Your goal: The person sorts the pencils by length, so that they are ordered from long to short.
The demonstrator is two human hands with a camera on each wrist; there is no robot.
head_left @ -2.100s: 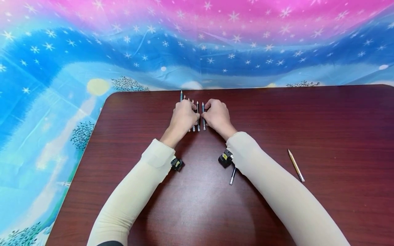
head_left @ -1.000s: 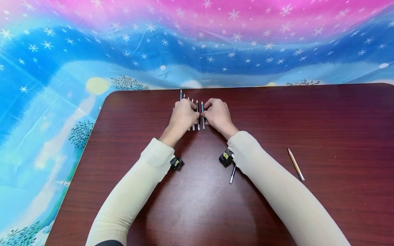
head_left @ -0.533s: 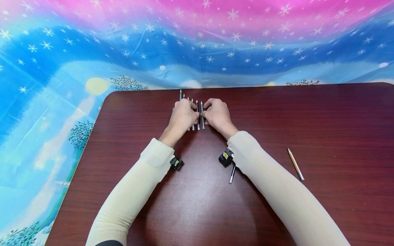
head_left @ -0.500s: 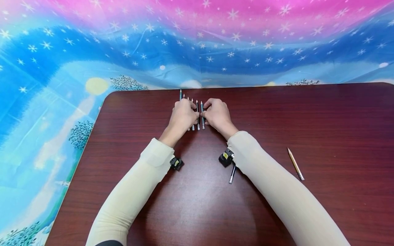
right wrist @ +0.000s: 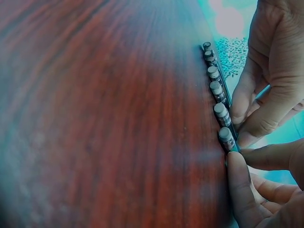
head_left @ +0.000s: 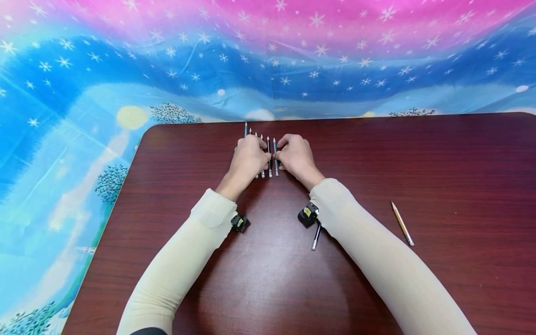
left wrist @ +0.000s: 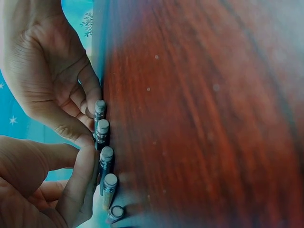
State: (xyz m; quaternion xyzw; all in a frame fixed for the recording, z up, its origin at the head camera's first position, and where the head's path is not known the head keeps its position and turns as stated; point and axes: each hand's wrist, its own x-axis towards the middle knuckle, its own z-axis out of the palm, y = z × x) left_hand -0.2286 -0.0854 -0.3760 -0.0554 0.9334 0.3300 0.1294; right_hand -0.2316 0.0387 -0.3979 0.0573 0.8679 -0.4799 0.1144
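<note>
A row of several pencils lies side by side near the table's back edge, points away from me and eraser ends toward me. My left hand (head_left: 250,156) is bent over the row and hides the middles of several; its thumb and fingertips grip at the black pencil (head_left: 269,167). At the row's right end my right hand (head_left: 295,154) pinches a teal pencil (head_left: 276,164) between thumb and fingers, a narrow gap from the black one. The right wrist view shows the eraser end of the teal pencil (right wrist: 226,135) beside my right thumb. Both hands' fingertips nearly meet.
On the brown wooden table (head_left: 356,163), a dark pencil (head_left: 316,237) lies partly under my right forearm. A gold pencil (head_left: 403,224) lies slanted farther right. Behind the back edge hangs a snowflake-patterned cloth (head_left: 268,56).
The teal pencil has shifted slightly left toward the black pencil, mostly at its point. Both hands stay almost in place, and the loose pencils have not moved.
</note>
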